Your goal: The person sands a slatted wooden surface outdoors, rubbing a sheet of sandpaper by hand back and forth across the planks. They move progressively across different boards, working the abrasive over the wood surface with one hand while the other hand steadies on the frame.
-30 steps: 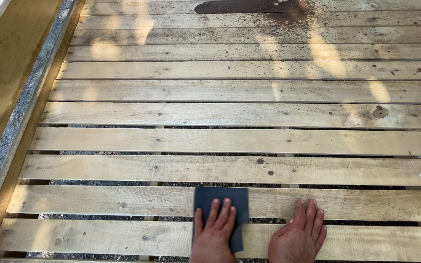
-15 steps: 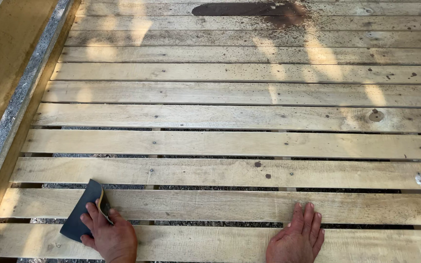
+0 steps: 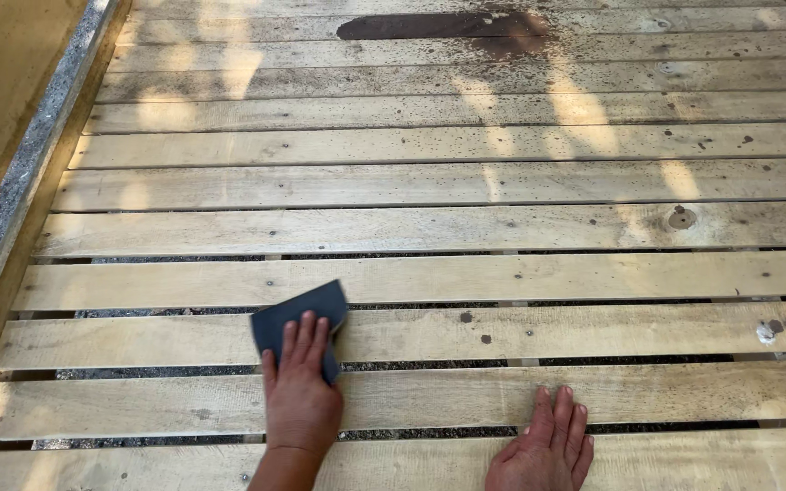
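Here, head view: left hand [image 3: 300, 395] lies flat on a dark sanding sheet [image 3: 297, 320], fingers [image 3: 307, 338] pressed together, holding it against a pale wooden slat [image 3: 502, 332]. Right hand [image 3: 543, 445] rests palm-down on a nearer slat [image 3: 684, 391], fingers slightly spread, holding nothing.

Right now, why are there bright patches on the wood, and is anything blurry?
In the head view, sunlight falls in soft dappled patches across the wooden planks, brightest toward the top and middle, with shade between. The dark stain at the top is a mark, not a shadow. The left hand on the dark sanding pad and the right hand look sharp, not blurred.
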Available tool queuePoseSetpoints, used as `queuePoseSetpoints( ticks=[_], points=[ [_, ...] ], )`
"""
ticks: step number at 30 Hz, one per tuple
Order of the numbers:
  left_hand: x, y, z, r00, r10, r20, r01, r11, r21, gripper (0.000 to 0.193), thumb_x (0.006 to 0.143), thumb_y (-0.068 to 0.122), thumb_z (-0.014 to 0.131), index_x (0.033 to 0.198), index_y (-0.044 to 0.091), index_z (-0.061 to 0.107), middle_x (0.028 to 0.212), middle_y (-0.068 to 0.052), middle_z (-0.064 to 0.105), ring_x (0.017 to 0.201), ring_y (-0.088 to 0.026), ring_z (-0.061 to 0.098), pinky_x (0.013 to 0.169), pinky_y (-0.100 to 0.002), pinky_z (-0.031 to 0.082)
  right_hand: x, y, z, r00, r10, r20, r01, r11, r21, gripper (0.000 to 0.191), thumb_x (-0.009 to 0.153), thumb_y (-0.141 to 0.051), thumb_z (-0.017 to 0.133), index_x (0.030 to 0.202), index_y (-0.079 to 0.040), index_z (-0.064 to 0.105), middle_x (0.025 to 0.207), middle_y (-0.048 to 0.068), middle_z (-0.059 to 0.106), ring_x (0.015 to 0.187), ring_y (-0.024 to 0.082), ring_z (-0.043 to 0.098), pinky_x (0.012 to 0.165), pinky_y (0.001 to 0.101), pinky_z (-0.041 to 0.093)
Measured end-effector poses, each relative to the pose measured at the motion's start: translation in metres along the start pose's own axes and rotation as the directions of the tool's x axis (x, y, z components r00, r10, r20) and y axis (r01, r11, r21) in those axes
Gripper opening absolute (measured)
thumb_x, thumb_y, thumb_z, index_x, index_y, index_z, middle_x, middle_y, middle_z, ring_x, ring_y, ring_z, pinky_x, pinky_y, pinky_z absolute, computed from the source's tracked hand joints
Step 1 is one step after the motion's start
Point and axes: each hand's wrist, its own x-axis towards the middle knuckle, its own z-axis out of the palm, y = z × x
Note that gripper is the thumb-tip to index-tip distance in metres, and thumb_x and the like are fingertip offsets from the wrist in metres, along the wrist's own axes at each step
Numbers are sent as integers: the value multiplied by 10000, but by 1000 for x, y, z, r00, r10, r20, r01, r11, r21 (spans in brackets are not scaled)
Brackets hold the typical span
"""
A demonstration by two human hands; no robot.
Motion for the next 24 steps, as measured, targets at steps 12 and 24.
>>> queuePoseSetpoints(
  ticks=[12, 24],
  points=[
    [-23, 173, 53, 869, 492, 62, -446, 830, -335, 769, 867, 255, 546, 1574, 106, 284, 1701, -30, 173, 1590, -231, 73, 1267, -532, -51, 1, 5, 1, 999, 13, 43, -19, 989, 150, 801, 789, -383, 594, 1498, -74, 385, 1610, 164, 286, 1513, 341, 163, 1195, 523, 47],
    [-16, 156, 65, 922, 382, -53, -385, 901, -202, 820, 792, 112, 544, 1578, 69, 315, 1715, -66, 175, 1583, -264, 71, 1226, -587, -49, -1, -7, -8, 999, 45, 28, -46, 998, 41, 663, 872, -176, 506, 1526, -133, 406, 1667, 120, 313, 1573, 313, 214, 1271, 517, 80]
  ],
)
